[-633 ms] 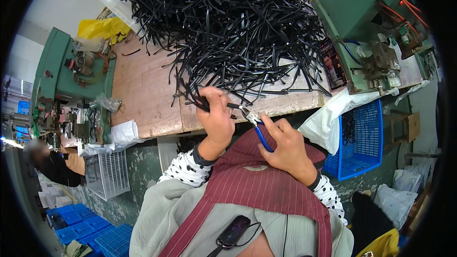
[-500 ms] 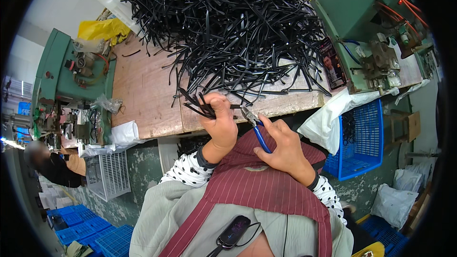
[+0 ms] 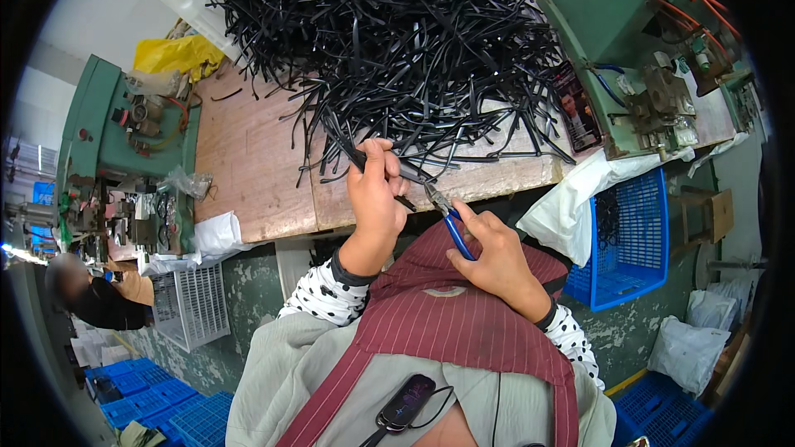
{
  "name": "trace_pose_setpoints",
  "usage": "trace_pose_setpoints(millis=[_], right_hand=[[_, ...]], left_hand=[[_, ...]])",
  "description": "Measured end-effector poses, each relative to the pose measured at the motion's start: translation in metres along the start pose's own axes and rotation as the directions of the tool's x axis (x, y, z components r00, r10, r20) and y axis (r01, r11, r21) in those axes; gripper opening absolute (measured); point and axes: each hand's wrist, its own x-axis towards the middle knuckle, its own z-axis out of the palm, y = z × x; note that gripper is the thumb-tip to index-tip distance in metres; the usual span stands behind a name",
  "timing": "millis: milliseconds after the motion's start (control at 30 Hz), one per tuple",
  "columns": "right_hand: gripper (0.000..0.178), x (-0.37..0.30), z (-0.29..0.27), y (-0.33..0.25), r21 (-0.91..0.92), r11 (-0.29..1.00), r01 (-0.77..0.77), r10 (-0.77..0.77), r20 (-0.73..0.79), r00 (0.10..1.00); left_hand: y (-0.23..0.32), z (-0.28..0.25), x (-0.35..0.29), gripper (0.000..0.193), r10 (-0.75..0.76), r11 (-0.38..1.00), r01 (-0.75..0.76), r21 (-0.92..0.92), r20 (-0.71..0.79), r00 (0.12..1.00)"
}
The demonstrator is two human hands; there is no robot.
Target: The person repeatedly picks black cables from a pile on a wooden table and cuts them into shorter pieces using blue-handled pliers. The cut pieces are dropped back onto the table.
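Note:
My left hand (image 3: 377,199) is closed round a small bunch of slim black plastic strips (image 3: 341,139), shaped like glasses temples. One strip sticks out from its fingers toward the right. In my right hand (image 3: 497,252) are side-cutting pliers (image 3: 454,232) with blue handles, the thumb and fingers wrapped round them. The pliers' metal jaws point up and left and meet or nearly meet the end of that strip; whether they grip it I cannot tell. Just beyond both hands a big tangled heap of the same black strips (image 3: 397,50) covers the wooden table (image 3: 257,165).
Green machines stand at the left (image 3: 103,132) and right (image 3: 596,0) of the table. A blue crate (image 3: 629,269) hangs low at the right beside a white sheet (image 3: 559,219). A grey crate (image 3: 190,306) and a seated person (image 3: 103,298) are at the left.
My left hand has turned and shifted slightly up toward the heap, its fingers now curled over the strips. The pliers have moved slightly right and down, still beside the left hand.

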Motion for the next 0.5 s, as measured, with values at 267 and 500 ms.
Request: trace_pose_setpoints(millis=[267,500], right_hand=[[0.077,-0.009,-0.012,0.003,0.022,0.998,-0.052,0.054,-0.077,0.996],[0.080,-0.013,-0.016,0.006,-0.012,1.000,0.000,-0.002,-0.120,0.993]], left_hand=[[-0.030,0.000,0.055,0.041,0.113,-0.076,-0.828,0.555,0.830,0.546],[-0.031,0.009,0.095,0.012,-0.092,-0.317,-0.923,0.217,0.962,0.258]])
